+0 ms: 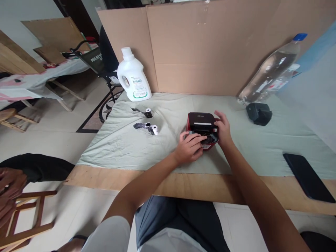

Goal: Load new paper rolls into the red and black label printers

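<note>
A small red-and-black thermal printer (201,119) stands on the green cloth with its dark lid raised. My left hand (189,147) lies against its front left, fingers stretched over the open compartment; whatever is under the fingertips is hidden. At the printer's right side, my right hand (223,128) grips the edge near the lid, its forefinger pointing upward. To the left lie a small white roll with a black outer layer (148,113) and a white roll (155,130), next to a crumpled black strip (140,125).
A white detergent bottle (135,77) and a large clear bottle (273,68) stand before the cardboard wall (210,45). A black object (259,113) and a dark phone (308,176) are on the right. Another person's hands (10,190) show at left, near a wooden stool (35,213).
</note>
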